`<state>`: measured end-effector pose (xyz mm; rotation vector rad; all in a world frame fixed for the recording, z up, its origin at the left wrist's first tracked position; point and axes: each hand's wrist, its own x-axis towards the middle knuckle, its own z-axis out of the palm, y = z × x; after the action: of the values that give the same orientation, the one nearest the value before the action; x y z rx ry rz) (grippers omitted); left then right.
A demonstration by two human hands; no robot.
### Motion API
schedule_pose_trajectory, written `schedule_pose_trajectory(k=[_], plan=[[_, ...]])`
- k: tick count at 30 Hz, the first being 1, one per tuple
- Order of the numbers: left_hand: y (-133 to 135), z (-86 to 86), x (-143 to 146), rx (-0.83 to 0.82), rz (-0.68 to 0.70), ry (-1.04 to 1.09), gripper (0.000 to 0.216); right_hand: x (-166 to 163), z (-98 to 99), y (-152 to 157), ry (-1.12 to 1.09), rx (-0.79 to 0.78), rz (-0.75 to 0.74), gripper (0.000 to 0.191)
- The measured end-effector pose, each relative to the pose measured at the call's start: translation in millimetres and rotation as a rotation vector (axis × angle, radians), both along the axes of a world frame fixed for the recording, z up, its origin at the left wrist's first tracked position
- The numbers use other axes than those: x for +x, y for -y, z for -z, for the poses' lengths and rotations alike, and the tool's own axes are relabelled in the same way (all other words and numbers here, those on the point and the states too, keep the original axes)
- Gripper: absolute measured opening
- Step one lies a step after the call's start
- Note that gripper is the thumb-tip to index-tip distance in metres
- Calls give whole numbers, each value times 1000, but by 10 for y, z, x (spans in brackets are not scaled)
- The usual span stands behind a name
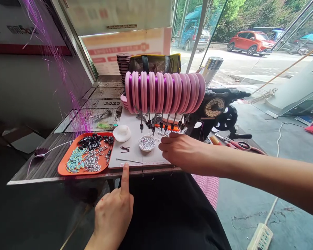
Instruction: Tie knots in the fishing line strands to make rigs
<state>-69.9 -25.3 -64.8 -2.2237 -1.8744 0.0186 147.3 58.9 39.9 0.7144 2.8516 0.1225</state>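
My left hand is at the front edge of the table, index finger stretched out and the other fingers curled, with no held thing visible. Its fingertip is just below a thin metal rod on a white board. My right hand reaches across the board below a row of pink spools wound with purple line. Its fingers are pressed together; whatever they grip is hidden. Between the hands stands a small white bowl of pale beads. Black-tipped weights hang under the spools.
At left, an orange tray holds black pieces, blue-yellow tubes and silver bits. A white dish sits beside it. Behind my right forearm are a black winding machine with a dial and scissors. A power strip lies on the floor.
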Motion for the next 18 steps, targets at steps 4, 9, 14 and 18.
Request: schedule_pose_trajectory(k=[4, 9, 14, 18], plan=[[0, -27, 3, -17, -9, 6, 59, 1, 27, -5, -17, 21, 1, 17], [-10, -38, 9, -5, 8, 21, 58, 8, 37, 1, -9, 25, 2, 16], [12, -29, 15, -14, 5, 12, 62, -4, 48, 38, -36, 31, -8, 18], [51, -37, 9, -27, 30, -14, 65, -14, 81, 56, -62, -9, 29, 18]])
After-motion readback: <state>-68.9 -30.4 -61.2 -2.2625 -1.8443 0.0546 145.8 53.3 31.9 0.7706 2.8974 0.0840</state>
